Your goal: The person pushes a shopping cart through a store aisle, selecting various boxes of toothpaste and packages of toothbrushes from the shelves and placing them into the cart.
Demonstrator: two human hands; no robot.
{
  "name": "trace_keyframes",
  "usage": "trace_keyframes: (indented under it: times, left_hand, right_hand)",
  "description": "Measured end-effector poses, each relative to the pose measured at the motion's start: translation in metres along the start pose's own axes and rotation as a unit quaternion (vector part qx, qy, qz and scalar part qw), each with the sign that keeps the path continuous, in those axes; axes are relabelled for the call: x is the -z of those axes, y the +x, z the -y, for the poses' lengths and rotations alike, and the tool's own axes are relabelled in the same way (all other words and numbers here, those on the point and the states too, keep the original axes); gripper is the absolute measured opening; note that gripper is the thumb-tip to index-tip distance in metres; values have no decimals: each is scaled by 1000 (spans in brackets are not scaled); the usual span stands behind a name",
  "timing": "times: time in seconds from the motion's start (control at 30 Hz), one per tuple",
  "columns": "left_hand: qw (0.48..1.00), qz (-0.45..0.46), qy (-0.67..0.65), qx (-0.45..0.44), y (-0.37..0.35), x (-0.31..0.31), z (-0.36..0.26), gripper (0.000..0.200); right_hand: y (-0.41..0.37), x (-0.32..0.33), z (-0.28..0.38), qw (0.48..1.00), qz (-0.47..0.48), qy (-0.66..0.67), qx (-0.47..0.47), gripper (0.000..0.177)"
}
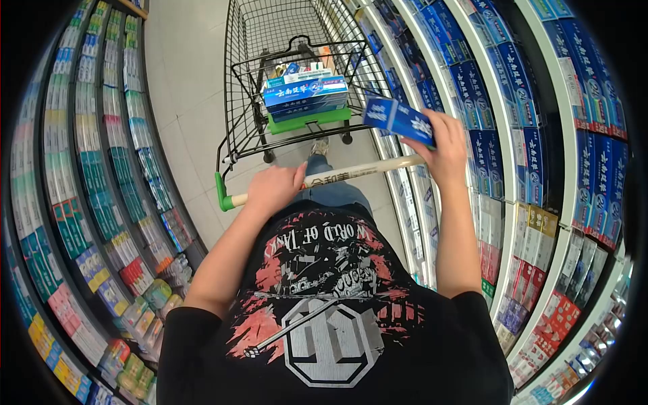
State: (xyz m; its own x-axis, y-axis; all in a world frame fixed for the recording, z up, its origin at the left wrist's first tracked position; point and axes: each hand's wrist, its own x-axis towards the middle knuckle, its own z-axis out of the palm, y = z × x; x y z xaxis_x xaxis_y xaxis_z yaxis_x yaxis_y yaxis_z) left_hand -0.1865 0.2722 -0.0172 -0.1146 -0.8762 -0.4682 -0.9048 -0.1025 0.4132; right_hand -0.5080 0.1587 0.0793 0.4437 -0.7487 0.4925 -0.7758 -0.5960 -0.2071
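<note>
Black printed T-shirt (337,297) nearest. Right hand (447,145) pinches blue toothpaste box (399,123) between thumb and fingers, above handlebar's right end; left hand (275,187) curls over cart handlebar (364,170).

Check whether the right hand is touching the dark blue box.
Touching. The head view shows the right hand gripping one end of the dark blue box, fingers pressed against it.
</note>
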Motion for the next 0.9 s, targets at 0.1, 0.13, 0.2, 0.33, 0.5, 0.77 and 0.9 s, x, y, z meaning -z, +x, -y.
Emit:
trace_keyframes:
  times: [0.1, 0.13, 0.2, 0.33, 0.5, 0.77, 0.9]
  left_hand:
    - [999, -36, -1, -17, -14, -14, -5, 58]
    - [999, -35, -4, -16, -18, -18, -7, 58]
    - [999, -33, -8, -12, -25, -27, -11, 57]
    - [992, -116, 13, -56, -36, -50, -10, 50]
    - [986, -153, 19, -71, -44, -56, -14, 48]
    - [981, -177, 7, -80, -40, -56, -15, 50]
    - [983, -168, 5, -69, -39, -56, -14, 50]
  right_hand:
    - [11, -32, 8, 998, 61, 34, 9, 64]
    - [12, -41, 10, 996, 82, 35, 14, 65]
    - [14, -57, 17, 991, 125, 48, 20, 64]
    - [6, -108, 22, 969, 225, 75, 74, 58]
    - [12, -126, 27, 966, 212, 129, 66, 58]
    - [56, -159, 30, 971, 177, 95, 132, 58]
    - [77, -193, 36, 971, 166, 81, 154, 56]
